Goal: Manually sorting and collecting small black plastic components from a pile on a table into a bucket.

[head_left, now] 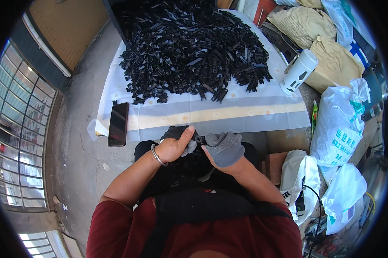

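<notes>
Both hands meet in front of my lap, just off the near edge of the table. My left hand [177, 144], in a dark grey glove that leaves the thumb bare, is closed on one side of a small black plastic part [200, 139]. From the other side my right hand [224, 148], in a grey dotted glove, grips the same part. Fingers cover most of it, so its exact shape cannot be made out. Beyond them, a large heap of similar black plastic pieces [194, 51] spreads over the table's pale cloth [168, 116].
A dark phone [118, 124] lies at the cloth's left front corner. On the right edge a white bottle [299, 72] stands near brown sacks [335, 64]. White plastic bags [338, 124] crowd the floor at right. A barred window [19, 116] is at left.
</notes>
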### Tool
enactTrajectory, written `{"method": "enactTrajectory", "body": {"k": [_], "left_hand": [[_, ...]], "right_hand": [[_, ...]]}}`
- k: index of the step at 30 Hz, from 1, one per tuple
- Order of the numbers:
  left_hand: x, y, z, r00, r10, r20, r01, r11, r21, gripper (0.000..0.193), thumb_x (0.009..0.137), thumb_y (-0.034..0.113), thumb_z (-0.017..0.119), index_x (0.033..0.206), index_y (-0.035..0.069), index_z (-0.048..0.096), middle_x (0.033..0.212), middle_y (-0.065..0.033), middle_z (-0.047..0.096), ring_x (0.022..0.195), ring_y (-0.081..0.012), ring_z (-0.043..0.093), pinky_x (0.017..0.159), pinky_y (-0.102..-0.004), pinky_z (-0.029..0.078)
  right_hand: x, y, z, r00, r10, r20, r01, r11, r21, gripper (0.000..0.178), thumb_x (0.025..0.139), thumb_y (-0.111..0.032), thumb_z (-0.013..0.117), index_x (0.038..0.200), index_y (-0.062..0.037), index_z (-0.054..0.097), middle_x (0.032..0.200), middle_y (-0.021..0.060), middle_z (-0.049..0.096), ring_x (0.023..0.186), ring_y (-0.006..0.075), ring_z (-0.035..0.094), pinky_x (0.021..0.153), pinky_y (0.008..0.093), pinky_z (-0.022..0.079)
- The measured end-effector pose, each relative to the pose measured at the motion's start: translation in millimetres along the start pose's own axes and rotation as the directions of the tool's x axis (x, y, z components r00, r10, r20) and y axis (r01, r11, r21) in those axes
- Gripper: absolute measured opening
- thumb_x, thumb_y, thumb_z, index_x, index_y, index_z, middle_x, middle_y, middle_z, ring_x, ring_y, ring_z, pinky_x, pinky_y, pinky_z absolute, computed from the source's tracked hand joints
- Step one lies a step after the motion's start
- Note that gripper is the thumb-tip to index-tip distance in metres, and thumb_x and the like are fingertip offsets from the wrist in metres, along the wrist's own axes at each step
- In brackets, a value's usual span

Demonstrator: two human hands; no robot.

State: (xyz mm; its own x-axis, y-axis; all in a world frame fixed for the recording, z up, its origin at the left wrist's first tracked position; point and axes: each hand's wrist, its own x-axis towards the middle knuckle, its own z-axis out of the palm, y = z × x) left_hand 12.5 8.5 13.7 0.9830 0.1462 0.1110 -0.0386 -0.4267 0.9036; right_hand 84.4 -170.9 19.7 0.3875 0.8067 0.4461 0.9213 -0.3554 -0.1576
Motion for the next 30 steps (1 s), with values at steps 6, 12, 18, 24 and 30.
{"method": "enactTrajectory", "body": {"k": [6,12,18,24,30], "left_hand": [[1,0,8,0.988,0.135,-0.072,-0.133,0.991,0.032,0.042,0.093,0.034,0.031,0.092,0.0,0.056,0.081,-0.017,0.059,0.074,-0.0335,0.056,0.069,-0.0372,0.043],[-5,10,11,0.997,-0.063,0.035,0.049,0.948,0.314,0.04,0.092,0.031,0.034,0.079,0.0,0.057,0.078,-0.0208,0.059,0.075,-0.0389,0.055,0.069,-0.0416,0.044],[29,-11,-19,0.998,0.055,0.039,-0.066,0.712,0.699,0.033,0.087,0.035,0.043,0.095,0.007,0.058,0.079,-0.0172,0.059,0.077,-0.0327,0.058,0.067,-0.0411,0.045],[120,-20,-5,0.984,0.126,-0.125,0.047,0.494,0.868,0.028,0.077,0.018,0.052,0.104,0.012,0.056,0.097,-0.0136,0.057,0.078,-0.0296,0.06,0.064,-0.0389,0.048],[119,-49,-8,0.993,0.095,-0.069,0.012,0.503,0.864,0.029,0.075,0.016,0.054,0.103,0.011,0.055,0.095,-0.014,0.056,0.083,-0.029,0.058,0.067,-0.0397,0.048]], "right_hand": [[11,-8,-3,0.996,0.039,0.08,-0.037,0.999,-0.023,0.02,0.073,-0.021,0.061,0.086,-0.006,0.058,0.083,0.0085,0.057,0.071,0.0285,0.053,0.059,0.0385,0.04],[4,-7,32,0.996,-0.017,-0.091,0.03,0.989,0.146,0.023,0.076,-0.025,0.058,0.088,-0.005,0.058,0.086,0.0129,0.058,0.078,0.0311,0.053,0.064,0.0404,0.042],[34,37,4,0.919,0.181,0.35,-0.255,0.951,0.178,0.036,0.087,-0.035,0.044,0.103,-0.0038,0.054,0.098,0.0177,0.057,0.091,0.0356,0.053,0.08,0.0424,0.042],[71,89,22,0.883,0.362,0.298,-0.343,0.932,-0.117,0.032,0.086,-0.034,0.044,0.098,-0.0097,0.059,0.095,0.0167,0.058,0.09,0.0338,0.054,0.079,0.042,0.043],[63,87,22,0.896,0.365,0.254,-0.328,0.928,-0.176,0.026,0.081,-0.026,0.05,0.096,-0.0059,0.059,0.095,0.0175,0.058,0.091,0.0324,0.054,0.078,0.0421,0.043]]}}
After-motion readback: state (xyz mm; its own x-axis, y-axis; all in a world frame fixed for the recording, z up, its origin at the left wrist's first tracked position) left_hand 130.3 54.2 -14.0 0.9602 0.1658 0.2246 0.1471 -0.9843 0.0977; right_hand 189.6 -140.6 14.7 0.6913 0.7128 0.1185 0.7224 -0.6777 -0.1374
